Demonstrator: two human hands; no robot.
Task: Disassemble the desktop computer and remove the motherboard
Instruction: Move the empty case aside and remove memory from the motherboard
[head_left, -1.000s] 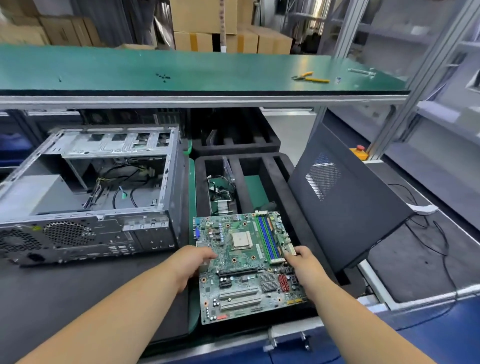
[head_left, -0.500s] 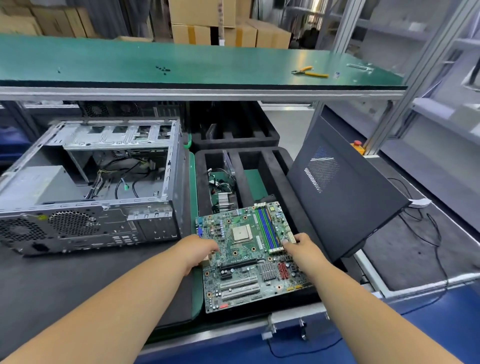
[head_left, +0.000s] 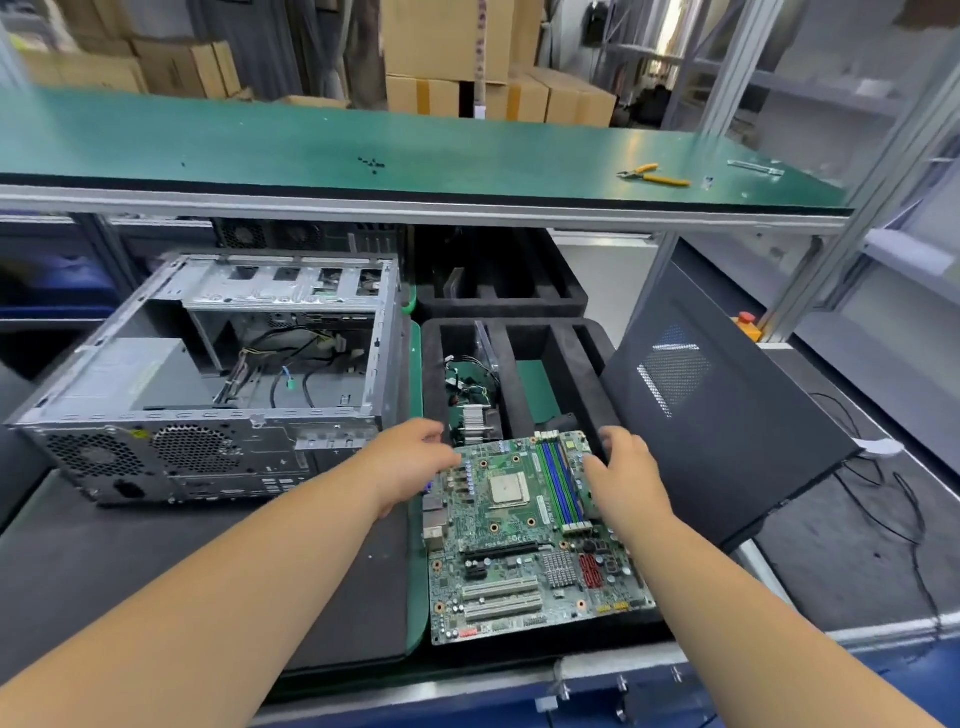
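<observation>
A warehouse workstation stacked with cardboard boxes behind, a green shelf overhead and a dark-matted counter (head_left: 156, 561) below. The green rectangular motherboard (head_left: 524, 540) lies flat across the near end of a black foam compartment tray (head_left: 576, 358), already out of the grey steel computer case (head_left: 208, 395), which stands open beyond the left hand (head_left: 415, 460).

The left hand hovers at the board's far-left corner, fingers loosely extended and holding nothing that I can see. The right hand (head_left: 621, 467) rests by the blue and green memory slots (head_left: 558, 480), fingers relaxed; whether it touches the board is unclear.

The likely risk: the board bridges the tray's ridges, so a nudge from either hand could tip or slide it off. The black perforated side panel (head_left: 717, 415), leaning just right of the right hand, could be knocked over.
</observation>
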